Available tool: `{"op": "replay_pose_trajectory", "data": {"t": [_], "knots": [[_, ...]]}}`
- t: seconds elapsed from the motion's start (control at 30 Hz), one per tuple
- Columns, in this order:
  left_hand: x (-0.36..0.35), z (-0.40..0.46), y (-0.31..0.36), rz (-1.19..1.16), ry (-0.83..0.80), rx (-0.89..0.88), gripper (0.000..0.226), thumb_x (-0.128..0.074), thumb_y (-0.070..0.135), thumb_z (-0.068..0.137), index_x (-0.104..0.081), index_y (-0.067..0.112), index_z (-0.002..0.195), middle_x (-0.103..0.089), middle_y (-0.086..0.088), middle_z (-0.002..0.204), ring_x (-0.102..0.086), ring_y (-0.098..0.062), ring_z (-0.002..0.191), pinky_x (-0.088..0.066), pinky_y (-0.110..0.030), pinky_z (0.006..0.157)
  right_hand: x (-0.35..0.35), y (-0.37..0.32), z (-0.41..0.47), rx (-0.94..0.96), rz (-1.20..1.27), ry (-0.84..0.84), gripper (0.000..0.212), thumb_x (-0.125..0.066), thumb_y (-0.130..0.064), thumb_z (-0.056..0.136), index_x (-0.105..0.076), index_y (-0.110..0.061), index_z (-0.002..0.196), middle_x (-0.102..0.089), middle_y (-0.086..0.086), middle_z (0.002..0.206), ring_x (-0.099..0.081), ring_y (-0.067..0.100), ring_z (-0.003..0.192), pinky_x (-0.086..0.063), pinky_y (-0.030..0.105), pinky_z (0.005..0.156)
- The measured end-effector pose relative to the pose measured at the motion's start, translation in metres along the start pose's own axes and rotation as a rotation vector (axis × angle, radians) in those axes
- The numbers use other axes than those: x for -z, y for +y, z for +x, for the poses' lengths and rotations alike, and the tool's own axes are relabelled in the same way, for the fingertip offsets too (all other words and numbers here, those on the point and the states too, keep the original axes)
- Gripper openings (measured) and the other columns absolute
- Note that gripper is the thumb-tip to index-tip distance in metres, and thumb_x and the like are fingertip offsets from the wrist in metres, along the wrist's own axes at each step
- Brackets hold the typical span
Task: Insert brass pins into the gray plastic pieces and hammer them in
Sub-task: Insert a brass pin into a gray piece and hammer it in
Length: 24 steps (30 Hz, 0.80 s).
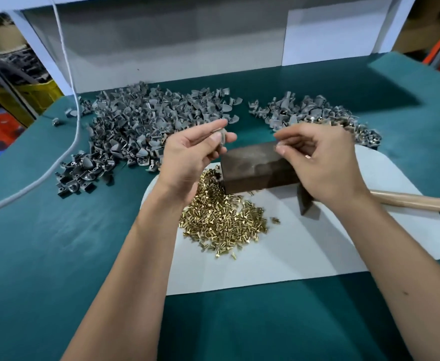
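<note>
Left hand [187, 157] pinching gray piece [222, 138], right hand [325, 162] fingers curled, contents unclear, above metal block [255, 168]

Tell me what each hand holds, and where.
Left hand pinches a gray plastic piece by its edge at the fingers; right hand: cannot tell.

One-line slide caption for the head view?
Left hand pinches a gray piece above the brass pins.

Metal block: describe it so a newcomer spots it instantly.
Start at the white sheet on the green table. At its far end, just beyond the brass pins and between the two hands, sits the metal block. It is the only big, dark, box-shaped thing; all else nearby is small loose parts.
</note>
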<state>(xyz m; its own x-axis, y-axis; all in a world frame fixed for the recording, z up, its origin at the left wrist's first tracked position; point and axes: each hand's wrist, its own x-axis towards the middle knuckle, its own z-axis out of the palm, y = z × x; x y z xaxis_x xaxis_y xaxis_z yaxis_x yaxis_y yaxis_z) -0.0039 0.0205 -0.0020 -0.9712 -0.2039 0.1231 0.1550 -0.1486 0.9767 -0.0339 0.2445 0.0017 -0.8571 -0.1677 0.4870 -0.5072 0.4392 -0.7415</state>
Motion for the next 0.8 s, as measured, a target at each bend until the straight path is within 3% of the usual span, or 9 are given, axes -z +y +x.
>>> {"op": "replay_pose_trajectory", "data": {"t": [0.23,0.53,0.67,0.8], "knots": [[-0.018,-0.003,-0.012,0.112,-0.024,-0.210,0.020,-0.082,-0.003,0.080,-0.072,-0.003,0.097,-0.076,-0.012,0.077,-0.071,-0.020,0.065,-0.057,-0.027,0.062,-0.008,-0.012,-0.005,0.012,0.015,-0.081,0.015,-0.071,-0.004,0.091,-0.079,-0.016,0.096,-0.074,-0.009,0.087,-0.069,0.004,0.084,-0.051,0.016,0.082],[-0.037,-0.010,-0.013,0.122,-0.092,-0.158,0.023,-0.077,-0.005,0.083,-0.077,0.005,0.103,-0.079,-0.013,0.095,-0.076,-0.029,0.089,-0.061,-0.043,0.089,-0.018,-0.019,-0.009,0.010,0.050,-0.007,0.009,-0.067,-0.009,0.095,-0.074,-0.013,0.100,-0.072,-0.004,0.092,-0.065,0.006,0.089,-0.048,0.015,0.082],[-0.038,-0.011,-0.011,0.091,-0.119,-0.125,0.024,-0.072,-0.011,0.085,-0.076,0.002,0.105,-0.079,-0.012,0.092,-0.076,-0.022,0.084,-0.062,-0.031,0.080,-0.018,-0.018,-0.008,0.004,0.039,0.064,0.009,-0.067,-0.009,0.095,-0.075,-0.011,0.099,-0.072,-0.006,0.090,-0.066,0.004,0.087,-0.049,0.013,0.081],[-0.041,-0.012,-0.011,0.090,-0.112,-0.123,0.023,-0.073,-0.011,0.084,-0.077,0.003,0.103,-0.079,-0.013,0.091,-0.076,-0.023,0.082,-0.062,-0.030,0.079,-0.019,-0.017,-0.008,-0.023,0.033,0.075,0.009,-0.067,-0.008,0.095,-0.075,-0.010,0.099,-0.071,-0.005,0.089,-0.066,0.006,0.086,-0.051,0.016,0.081]]}}
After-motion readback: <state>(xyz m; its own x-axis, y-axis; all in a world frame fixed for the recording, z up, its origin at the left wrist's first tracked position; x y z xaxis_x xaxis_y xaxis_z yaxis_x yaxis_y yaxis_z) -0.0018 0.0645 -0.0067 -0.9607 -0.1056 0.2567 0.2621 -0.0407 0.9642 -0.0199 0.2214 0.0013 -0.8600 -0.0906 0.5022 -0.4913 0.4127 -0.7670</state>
